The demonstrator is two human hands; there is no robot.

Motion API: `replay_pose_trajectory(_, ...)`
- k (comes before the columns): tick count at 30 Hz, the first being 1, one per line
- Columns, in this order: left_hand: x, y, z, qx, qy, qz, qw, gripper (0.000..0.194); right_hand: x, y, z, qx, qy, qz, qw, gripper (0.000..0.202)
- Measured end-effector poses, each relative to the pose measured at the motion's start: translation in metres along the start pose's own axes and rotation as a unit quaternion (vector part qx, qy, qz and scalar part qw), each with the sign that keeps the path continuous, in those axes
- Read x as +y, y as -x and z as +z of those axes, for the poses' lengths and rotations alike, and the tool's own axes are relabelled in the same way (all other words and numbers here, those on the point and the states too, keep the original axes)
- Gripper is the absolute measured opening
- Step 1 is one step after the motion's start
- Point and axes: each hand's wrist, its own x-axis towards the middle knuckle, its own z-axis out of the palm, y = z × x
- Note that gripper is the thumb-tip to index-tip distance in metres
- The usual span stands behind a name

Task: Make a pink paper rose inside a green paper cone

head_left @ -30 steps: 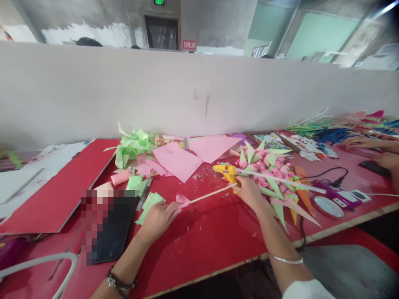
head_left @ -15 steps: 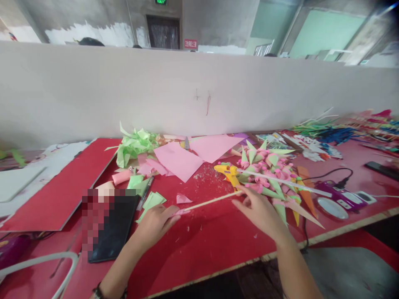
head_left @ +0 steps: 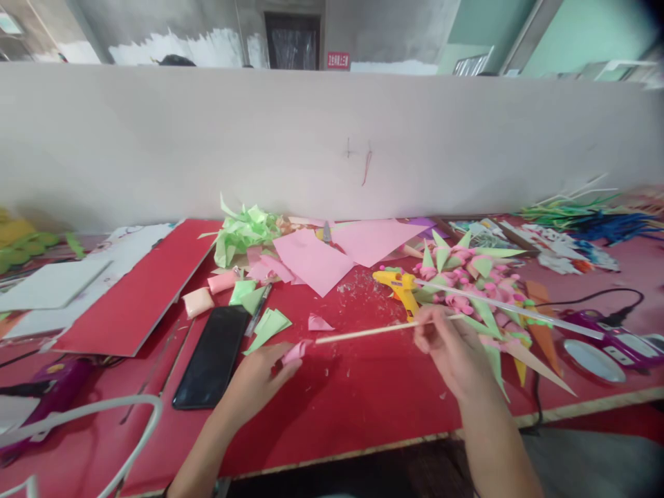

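Between the fingers of my left hand (head_left: 264,377) is a small curled piece of pink paper (head_left: 295,351). My right hand (head_left: 449,342) is closed around a thin pale stick (head_left: 368,333). The stick's left end lies just beside the curl, with a narrow gap between them. Behind my right hand, a yellow glue gun (head_left: 402,287) rests with a long clear glue stick (head_left: 498,301) extending from its back. Another small pink paper piece (head_left: 319,322) lies beyond the stick.
A heap of pink and green paper flowers (head_left: 467,277) lies at the right. Pink sheets (head_left: 314,261) and crumpled green paper (head_left: 243,235) are at the back. A black phone (head_left: 210,360) and green paper pieces (head_left: 270,328) lie left. A white partition (head_left: 259,145) stands behind.
My right hand has closed more around the stick. The stick's left end, earlier at the pink paper in my left hand, now sits slightly apart from it. The view has shifted left.
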Motion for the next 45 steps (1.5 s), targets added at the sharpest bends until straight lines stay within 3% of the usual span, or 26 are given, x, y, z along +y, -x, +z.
replay_pose_trajectory(2,-0.001,0.001,-0.001,0.010,-0.010,-0.044,0.999,0.035,0.001,-0.001,-0.004,0.051,0.067,-0.043,0.995,0.022)
replay_pose_trajectory(4,0.000,0.000,0.000,0.015,-0.004,-0.059,0.998,0.035,0.007,0.000,-0.004,0.053,0.208,-0.097,0.972,0.019)
replay_pose_trajectory(7,0.004,-0.002,0.005,0.013,0.078,-0.057,0.995,0.032,0.023,0.006,0.005,-0.040,0.421,-0.162,0.892,0.020)
replay_pose_trajectory(10,0.007,-0.004,0.013,0.002,0.196,-0.080,0.977,0.029,0.038,0.012,0.015,-0.137,0.543,-0.153,0.814,0.026)
replay_pose_trajectory(12,0.009,-0.005,0.016,-0.003,0.261,-0.089,0.961,0.027,0.043,0.015,0.016,-0.174,0.577,-0.135,0.786,0.030)
replay_pose_trajectory(14,0.011,-0.005,0.018,-0.010,0.311,-0.088,0.946,0.024,0.041,0.016,0.016,-0.197,0.587,-0.116,0.777,0.039)
replay_pose_trajectory(18,0.022,-0.004,0.019,-0.027,0.378,-0.080,0.922,0.024,0.018,0.016,0.023,-0.207,0.557,-0.098,0.798,0.058)
replay_pose_trajectory(22,0.032,-0.004,0.020,-0.031,0.399,-0.069,0.914,0.032,-0.001,0.016,0.055,-0.228,0.404,-0.113,0.879,0.030)
replay_pose_trajectory(23,0.033,-0.005,0.021,-0.035,0.400,-0.065,0.914,0.034,-0.003,0.017,0.063,-0.248,0.370,-0.121,0.887,0.026)
replay_pose_trajectory(28,0.032,-0.006,0.023,-0.053,0.392,-0.052,0.917,0.039,0.004,0.016,0.084,-0.301,0.335,-0.130,0.883,0.022)
replay_pose_trajectory(33,0.029,-0.006,0.023,-0.054,0.389,-0.047,0.918,0.039,0.009,0.011,0.079,-0.295,0.363,-0.152,0.871,0.019)
replay_pose_trajectory(40,0.024,-0.006,0.030,-0.021,0.354,-0.046,0.934,0.026,0.014,0.011,0.076,-0.270,0.351,-0.157,0.883,0.014)
replay_pose_trajectory(45,0.022,-0.005,0.028,-0.025,0.365,-0.051,0.929,0.025,0.014,0.012,0.073,-0.273,0.338,-0.148,0.888,0.015)
